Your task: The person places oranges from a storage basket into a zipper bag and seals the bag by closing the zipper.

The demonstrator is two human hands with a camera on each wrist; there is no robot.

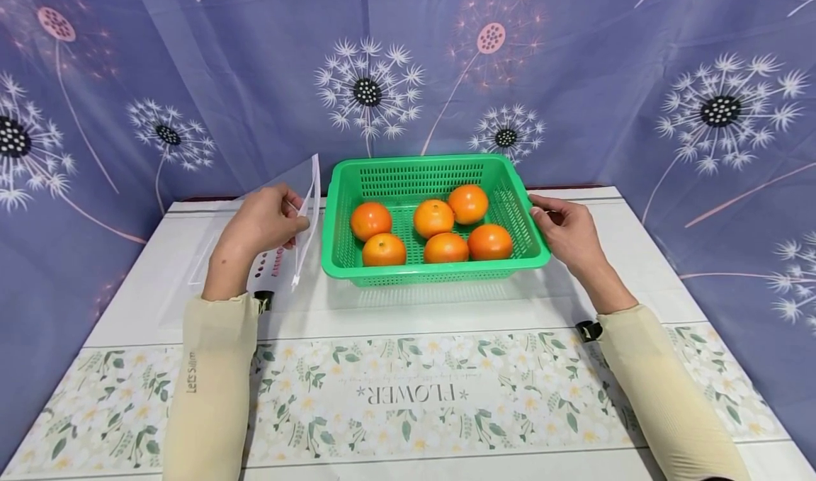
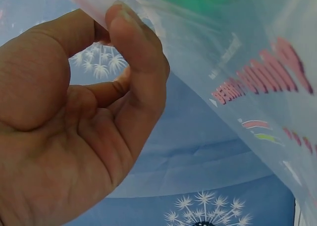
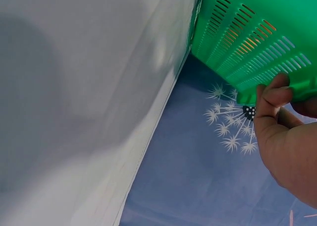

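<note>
At the left of the head view my left hand (image 1: 258,219) pinches the open edge of a clear zip bag (image 1: 278,263) between thumb and fingers. Red lettering is printed on the bag, and a white slider hangs at the near end of its zip. Beside it, a green plastic basket (image 1: 433,271) holds several oranges (image 1: 468,204), spread loosely over its slotted floor. My right hand (image 1: 570,233) grips the basket's right rim, thumb on top. From the right wrist view, its fingers (image 3: 270,99) curl at the rim below the slotted side wall.
Basket and bag are toward the back of a table with a white cover (image 1: 408,318) and a flower-printed band across its front. A purple dandelion-print cloth (image 1: 255,56) hangs close behind and along both sides.
</note>
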